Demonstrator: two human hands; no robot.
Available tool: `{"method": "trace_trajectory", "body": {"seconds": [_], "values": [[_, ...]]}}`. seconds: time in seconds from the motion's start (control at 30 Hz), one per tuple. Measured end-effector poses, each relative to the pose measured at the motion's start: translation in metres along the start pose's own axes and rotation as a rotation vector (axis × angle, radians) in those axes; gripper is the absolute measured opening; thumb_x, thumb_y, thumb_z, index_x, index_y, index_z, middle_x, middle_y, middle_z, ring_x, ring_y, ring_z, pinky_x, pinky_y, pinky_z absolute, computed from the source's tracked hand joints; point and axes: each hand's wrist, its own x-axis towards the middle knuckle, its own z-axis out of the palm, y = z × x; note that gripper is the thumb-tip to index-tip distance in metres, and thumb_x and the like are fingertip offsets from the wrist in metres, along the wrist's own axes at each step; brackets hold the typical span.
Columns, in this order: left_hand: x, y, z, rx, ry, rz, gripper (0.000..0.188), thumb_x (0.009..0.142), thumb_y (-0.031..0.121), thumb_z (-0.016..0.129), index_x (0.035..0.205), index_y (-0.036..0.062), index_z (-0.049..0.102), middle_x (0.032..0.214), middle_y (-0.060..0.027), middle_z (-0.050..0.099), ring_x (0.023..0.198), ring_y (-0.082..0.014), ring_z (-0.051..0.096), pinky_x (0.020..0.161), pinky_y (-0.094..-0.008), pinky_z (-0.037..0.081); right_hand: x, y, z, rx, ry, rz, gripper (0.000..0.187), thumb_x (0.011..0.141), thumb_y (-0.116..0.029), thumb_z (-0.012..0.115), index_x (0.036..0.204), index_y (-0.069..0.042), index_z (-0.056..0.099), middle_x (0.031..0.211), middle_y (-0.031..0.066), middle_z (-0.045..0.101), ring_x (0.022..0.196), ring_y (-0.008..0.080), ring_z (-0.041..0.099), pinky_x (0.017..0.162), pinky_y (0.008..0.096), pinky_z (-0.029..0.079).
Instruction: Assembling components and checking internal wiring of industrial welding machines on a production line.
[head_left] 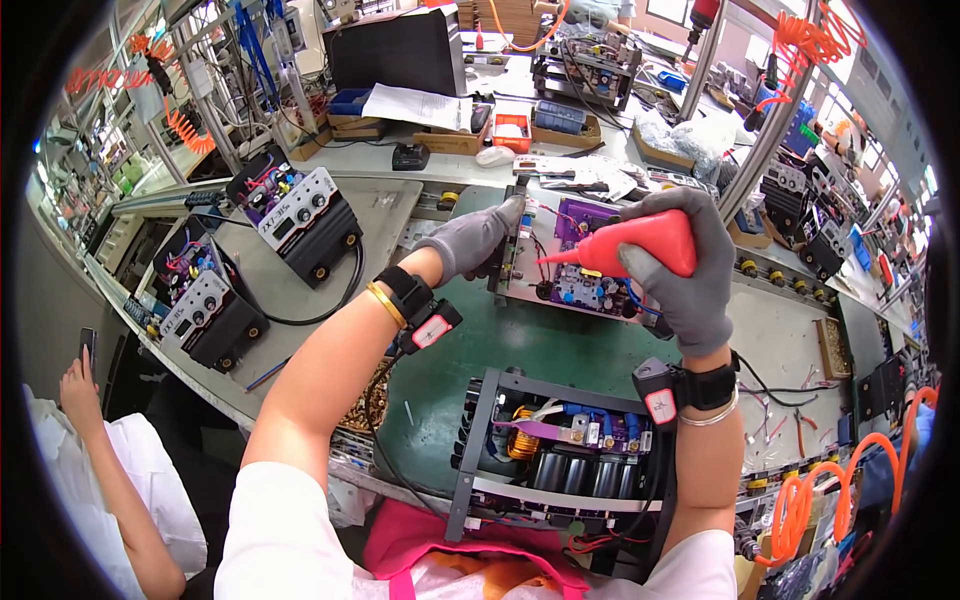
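Observation:
My right hand (697,285), in a grey glove, is closed round a red squeeze bottle (652,243). The bottle lies nearly level, its thin nozzle pointing left over an open electronic unit (515,285). Purple circuit boards (588,216) and wires show inside that unit. My left hand (478,238), also gloved, grips the unit's left end panel; some of its fingers are hidden behind the edge. Closer to my body stands a second opened unit (508,378) with a dark frame, a copper coil and black capacitors. Neither hand touches it.
Two units with knobbed panels (300,212) stand at the left with black cables. Pliers (803,430) and wire scraps lie at the right. Orange coiled hoses (800,510) hang nearby. A person's hand (80,388) holds a phone at far left. Boxes and a monitor (395,55) stand behind.

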Motion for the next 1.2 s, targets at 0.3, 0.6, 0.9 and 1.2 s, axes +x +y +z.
{"method": "trace_trajectory", "body": {"seconds": [0.3,0.6,0.9,1.2], "values": [[-0.01,0.004,-0.002,0.027,0.019,0.04,0.074,0.091,0.068,0.02,0.111,0.0069,0.057,0.063,-0.0083,0.053,0.049,-0.0174,0.048,0.045,-0.0305,0.038,0.002,0.005,0.019,-0.116,0.086,-0.181,0.035,0.071,-0.01,0.076,0.099,-0.004,0.056,0.092,0.0084,0.066,0.083,0.0174,0.064,0.075,0.0308,0.052],[-0.006,0.004,-0.001,0.025,0.018,0.033,0.078,0.09,0.07,0.018,0.111,0.0067,0.057,0.061,-0.0076,0.051,0.048,-0.0174,0.047,0.045,-0.0306,0.037,0.003,0.006,0.024,-0.225,0.053,-0.267,0.035,0.07,-0.011,0.076,0.098,-0.004,0.056,0.089,0.0091,0.067,0.08,0.0198,0.066,0.074,0.0309,0.052],[0.004,0.0,-0.004,0.01,-0.009,0.023,0.077,0.09,0.07,0.018,0.102,0.0058,0.059,0.057,-0.0076,0.049,0.048,-0.0184,0.049,0.044,-0.0316,0.037,0.004,0.005,0.026,-0.256,0.068,-0.289,0.033,0.07,-0.011,0.076,0.097,-0.005,0.057,0.087,0.0093,0.067,0.077,0.0209,0.066,0.072,0.0312,0.052],[0.037,0.016,-0.016,-0.002,0.12,-0.037,0.081,0.086,0.076,0.021,0.069,0.0083,0.062,0.054,-0.0074,0.056,0.041,-0.0194,0.05,0.04,-0.0323,0.038,-0.008,-0.001,-0.036,-0.157,0.159,-0.149,0.038,0.07,-0.007,0.074,0.102,-0.004,0.056,0.097,0.0098,0.064,0.09,0.0186,0.063,0.081,0.0316,0.051]]}}
